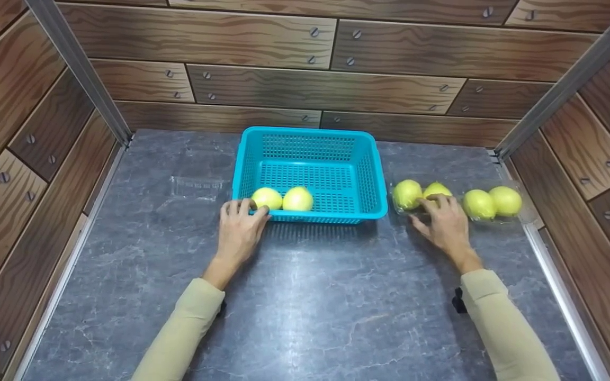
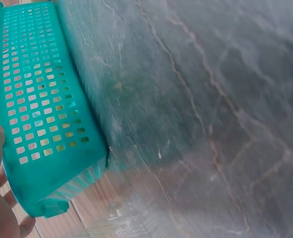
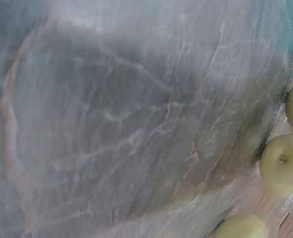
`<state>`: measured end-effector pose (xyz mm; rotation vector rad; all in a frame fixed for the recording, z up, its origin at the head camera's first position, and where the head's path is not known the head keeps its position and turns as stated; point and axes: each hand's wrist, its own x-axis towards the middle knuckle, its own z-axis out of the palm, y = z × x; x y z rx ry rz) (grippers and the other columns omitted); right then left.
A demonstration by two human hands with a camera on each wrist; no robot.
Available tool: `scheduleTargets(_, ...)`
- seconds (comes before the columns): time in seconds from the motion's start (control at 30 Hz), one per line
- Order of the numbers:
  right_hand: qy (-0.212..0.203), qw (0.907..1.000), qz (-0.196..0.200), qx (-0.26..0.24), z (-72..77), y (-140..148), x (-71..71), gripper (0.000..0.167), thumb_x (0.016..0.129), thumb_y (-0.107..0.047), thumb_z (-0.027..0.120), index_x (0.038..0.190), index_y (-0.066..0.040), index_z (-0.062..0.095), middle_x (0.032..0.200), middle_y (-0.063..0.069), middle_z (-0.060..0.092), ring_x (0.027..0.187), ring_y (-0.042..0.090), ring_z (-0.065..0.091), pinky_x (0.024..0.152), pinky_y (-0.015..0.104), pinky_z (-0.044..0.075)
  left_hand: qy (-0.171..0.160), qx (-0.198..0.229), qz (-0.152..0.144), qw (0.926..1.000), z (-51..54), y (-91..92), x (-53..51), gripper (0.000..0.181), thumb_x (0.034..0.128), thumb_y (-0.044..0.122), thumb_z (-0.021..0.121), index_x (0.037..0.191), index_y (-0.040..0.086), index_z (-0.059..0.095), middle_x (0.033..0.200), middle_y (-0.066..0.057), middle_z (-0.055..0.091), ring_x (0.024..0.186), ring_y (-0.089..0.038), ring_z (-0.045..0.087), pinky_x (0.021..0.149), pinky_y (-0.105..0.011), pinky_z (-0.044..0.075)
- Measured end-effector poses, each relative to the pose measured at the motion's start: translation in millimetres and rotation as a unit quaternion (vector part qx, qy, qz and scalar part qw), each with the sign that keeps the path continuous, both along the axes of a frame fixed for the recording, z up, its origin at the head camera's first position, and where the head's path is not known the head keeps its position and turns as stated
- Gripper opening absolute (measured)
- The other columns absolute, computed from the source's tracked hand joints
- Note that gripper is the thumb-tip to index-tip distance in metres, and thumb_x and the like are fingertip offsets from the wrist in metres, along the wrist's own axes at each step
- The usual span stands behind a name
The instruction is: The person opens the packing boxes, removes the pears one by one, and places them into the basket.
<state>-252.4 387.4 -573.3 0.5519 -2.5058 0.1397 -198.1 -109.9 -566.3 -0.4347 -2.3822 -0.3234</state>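
My left hand (image 1: 239,233) grips the near-left corner of the turquoise plastic basket (image 1: 375,174), its fingers over the rim. The left wrist view shows part of that hand beside the basket wall (image 2: 25,129). Two round yellow-green fruits, like apples or pears, lie inside along the near wall, one a left fruit (image 1: 266,198), the other a right fruit (image 1: 298,199). My right hand (image 1: 447,225) reaches over a fruit (image 1: 436,189) in a clear plastic pack, fingers bent loosely and thumb apart. Its neighbour (image 1: 407,194) sits to the left. The right wrist view shows fruit (image 3: 283,166) but no fingers.
Farther right, another clear pack holds two fruits, a left one (image 1: 478,205) and a right one (image 1: 505,201). A clear plastic container (image 1: 196,188) lies left of the basket on the grey marbled table (image 1: 294,307). Wood-patterned walls (image 1: 262,84) with metal corner posts enclose the table.
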Motion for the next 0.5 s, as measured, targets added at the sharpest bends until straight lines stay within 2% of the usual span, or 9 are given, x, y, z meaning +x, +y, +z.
scheduleTargets(0.5,0.010,0.9993,-0.016,-0.033,-5.3,-7,16.2,0.045,0.077,-0.033,0.090,0.113,-0.010,0.075,0.111,0.025,0.070,0.097,0.049,0.064,0.079,0.059,0.059,-0.006,-0.002,0.001,1.0000,0.1,-0.2,0.6,0.016,0.1022,0.035,0.067,0.104,0.019,0.069,0.101,-0.013,0.065,0.099,-0.037,0.061,0.093,-0.059,0.057)
